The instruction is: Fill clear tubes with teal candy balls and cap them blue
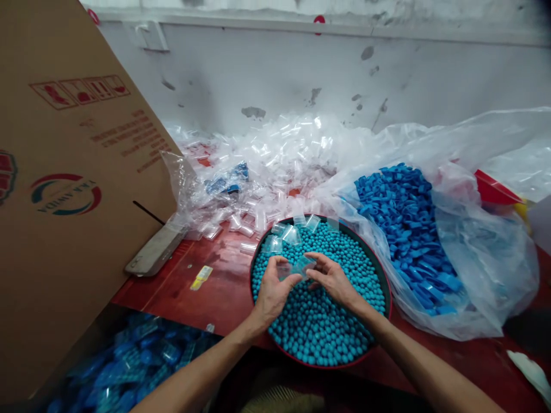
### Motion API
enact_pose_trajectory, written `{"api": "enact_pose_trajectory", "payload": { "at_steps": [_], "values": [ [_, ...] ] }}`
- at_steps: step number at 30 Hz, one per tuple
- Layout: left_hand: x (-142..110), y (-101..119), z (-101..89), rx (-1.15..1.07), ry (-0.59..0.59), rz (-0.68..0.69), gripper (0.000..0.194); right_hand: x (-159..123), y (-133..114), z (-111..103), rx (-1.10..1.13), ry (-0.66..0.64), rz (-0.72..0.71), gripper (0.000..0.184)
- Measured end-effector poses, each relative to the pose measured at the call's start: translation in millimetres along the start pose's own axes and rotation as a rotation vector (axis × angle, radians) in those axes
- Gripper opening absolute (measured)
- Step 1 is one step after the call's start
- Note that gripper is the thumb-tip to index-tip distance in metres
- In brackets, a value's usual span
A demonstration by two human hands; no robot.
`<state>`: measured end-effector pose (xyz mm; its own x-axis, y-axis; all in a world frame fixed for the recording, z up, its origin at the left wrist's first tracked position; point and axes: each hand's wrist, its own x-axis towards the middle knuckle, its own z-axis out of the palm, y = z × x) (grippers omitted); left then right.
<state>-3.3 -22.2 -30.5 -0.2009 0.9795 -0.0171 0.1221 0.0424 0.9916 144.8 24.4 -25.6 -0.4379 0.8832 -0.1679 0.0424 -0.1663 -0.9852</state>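
Closest to me, at lower left, blue and teal items in clear plastic (150, 355) lie in the open brown cardboard box (86, 241), whose tall printed side rises along my left. At lower right, a crumpled white piece (531, 373) sits near the edge of the red bench (172, 292).

Straight ahead on the bench is a round, red-rimmed basin (390, 298) full of small teal balls (322, 338). I have both hands above it. My left hand (271, 292) is drawn narrow, thumb and fingers on the left end of a small clear plastic piece (301, 265); my right hand (336, 282) is narrow too, thumb and fingertips at its right end. Teal shows through the piece, but I cannot tell whether balls are inside it or only beneath.

Just beyond my fingers, several clear plastic containers (291, 234) rest on the balls at the far side. Left of the basin I see a yellow-and-white label (201, 278) and, by the cardboard, a flat grey object (152, 252). On the right, a translucent plastic bag (482, 264) lies open around blue plastic parts (400, 218).

Farther back, a heap of clear plastic pieces (293, 155) spreads up to the stained pale wall (279, 74), which carries a white switch (150, 36).
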Motion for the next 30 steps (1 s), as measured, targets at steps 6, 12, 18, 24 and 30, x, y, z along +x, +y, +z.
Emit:
{"api": "enact_pose_trajectory", "payload": {
  "at_steps": [6,12,18,24,30],
  "values": [
    [7,5,7.3,-0.17,0.19,-0.09,0.037,1,-3,4,0.018,0.102,0.002,0.035],
    [-4,12,9.5,0.137,0.099,0.134,0.024,-10,-11,7,-0.269,0.001,-0.173,0.04],
    [-5,13,0.8,0.326,-0.122,0.293,0.022,-15,-10,-4,-0.504,-0.025,-0.248,0.037],
    [4,10,-6.2,0.373,-0.483,0.363,0.048,-18,-7,-17,-0.541,-0.152,-0.237,0.041],
    [-4,-6,5.0,0.684,-0.524,0.482,0.07,-18,4,-20,-0.448,-0.248,-0.201,0.036]
  ]
}}
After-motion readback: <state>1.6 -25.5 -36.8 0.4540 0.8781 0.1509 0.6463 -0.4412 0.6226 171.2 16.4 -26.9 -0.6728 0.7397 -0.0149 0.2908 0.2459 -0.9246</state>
